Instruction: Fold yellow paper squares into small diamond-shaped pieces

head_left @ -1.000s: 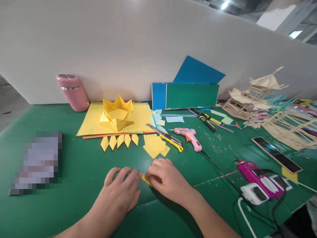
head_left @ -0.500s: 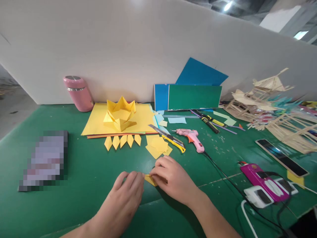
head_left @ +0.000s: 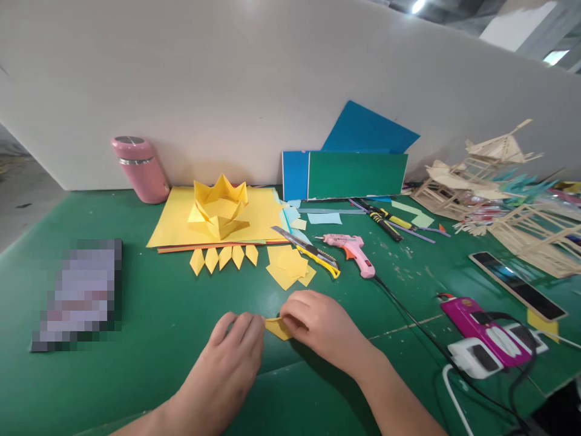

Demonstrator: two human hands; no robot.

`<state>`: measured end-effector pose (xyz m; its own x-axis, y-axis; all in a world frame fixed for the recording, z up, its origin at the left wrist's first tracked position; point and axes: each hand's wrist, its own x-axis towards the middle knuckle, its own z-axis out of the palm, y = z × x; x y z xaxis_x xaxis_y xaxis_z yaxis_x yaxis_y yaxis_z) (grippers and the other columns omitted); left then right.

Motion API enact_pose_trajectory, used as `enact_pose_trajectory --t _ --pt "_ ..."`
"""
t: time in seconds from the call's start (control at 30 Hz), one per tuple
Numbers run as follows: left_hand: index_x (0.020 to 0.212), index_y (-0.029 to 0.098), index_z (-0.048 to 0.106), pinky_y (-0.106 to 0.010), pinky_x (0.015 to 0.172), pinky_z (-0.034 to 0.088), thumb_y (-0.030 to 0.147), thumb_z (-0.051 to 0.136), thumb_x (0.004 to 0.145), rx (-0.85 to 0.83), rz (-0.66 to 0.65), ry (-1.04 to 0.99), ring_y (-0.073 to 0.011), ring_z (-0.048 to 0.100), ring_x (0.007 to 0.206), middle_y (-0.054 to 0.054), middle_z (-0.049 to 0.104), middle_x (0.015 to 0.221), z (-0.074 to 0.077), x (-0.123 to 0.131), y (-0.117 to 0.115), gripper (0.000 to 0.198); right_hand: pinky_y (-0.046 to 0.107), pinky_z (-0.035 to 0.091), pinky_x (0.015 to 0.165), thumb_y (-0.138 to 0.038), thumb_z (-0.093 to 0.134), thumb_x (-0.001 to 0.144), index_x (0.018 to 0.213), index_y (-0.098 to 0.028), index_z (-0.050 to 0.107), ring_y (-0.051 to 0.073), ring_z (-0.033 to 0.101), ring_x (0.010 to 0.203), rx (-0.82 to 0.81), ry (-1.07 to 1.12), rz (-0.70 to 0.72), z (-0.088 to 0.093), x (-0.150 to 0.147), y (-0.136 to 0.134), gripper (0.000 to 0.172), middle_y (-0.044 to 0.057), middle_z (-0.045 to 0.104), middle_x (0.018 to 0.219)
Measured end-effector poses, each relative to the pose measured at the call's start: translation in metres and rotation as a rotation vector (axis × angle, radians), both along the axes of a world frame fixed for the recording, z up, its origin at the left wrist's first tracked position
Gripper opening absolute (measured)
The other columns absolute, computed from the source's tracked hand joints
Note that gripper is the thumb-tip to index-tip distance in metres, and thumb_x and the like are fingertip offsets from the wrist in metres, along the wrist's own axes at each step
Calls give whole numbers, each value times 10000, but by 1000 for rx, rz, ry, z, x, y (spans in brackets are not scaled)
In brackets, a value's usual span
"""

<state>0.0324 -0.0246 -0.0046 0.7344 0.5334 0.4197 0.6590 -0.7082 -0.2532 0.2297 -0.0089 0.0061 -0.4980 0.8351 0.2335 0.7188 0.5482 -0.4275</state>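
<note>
A small folded piece of yellow paper [head_left: 278, 328] lies between my hands, low over the green table. My left hand [head_left: 238, 357] is closed with its fingertips at the paper's left end. From the other side, my right hand [head_left: 320, 324] pinches the paper's right end, its fingers curled and pressed together. Beyond them lie loose yellow paper pieces [head_left: 288, 266]. Several folded yellow paper petals [head_left: 224, 258] form a row in front of a paper stack. On that stack stands a yellow folded paper crown shape [head_left: 219, 209].
A utility knife [head_left: 313, 254] and a pink glue gun [head_left: 351, 249] lie ahead of my hands. The gun's cord runs right, past a magenta power strip [head_left: 488, 330]. A phone [head_left: 517, 284], stick models [head_left: 494, 175], a pink flask [head_left: 141, 169] and a pixelated device [head_left: 82, 290] lie around.
My right hand has shifted slightly right along the folded paper, so more of the paper shows between my hands. My left hand stays nearly in place.
</note>
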Motion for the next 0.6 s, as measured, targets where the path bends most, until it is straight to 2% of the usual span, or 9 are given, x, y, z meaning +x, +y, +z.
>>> enact_pose_trajectory --t 0.23,0.33,0.6 --pt "835 166 728 -352 834 366 77 473 771 4 17 29 -223 541 814 -62 703 863 -1 0 -1 277 241 348 583 -109 465 913 685 -174 511 158 491 723 67 -133 16 -2 -4 0 242 32 551 773" --pt "858 158 729 -353 833 367 70 475 775 -9 16 35 -222 545 812 -63 704 868 -1 -1 0 281 247 339 568 -79 464 900 683 -169 512 153 471 679 87 -179 27 -1 -5 -1 240 28 528 744" --pt "967 108 710 -371 837 355 27 367 873 1 4 -40 -222 560 823 -71 702 871 -3 -2 1 365 250 331 545 -60 458 896 692 -162 546 149 502 646 88 -217 25 1 -4 -5 244 30 551 724"
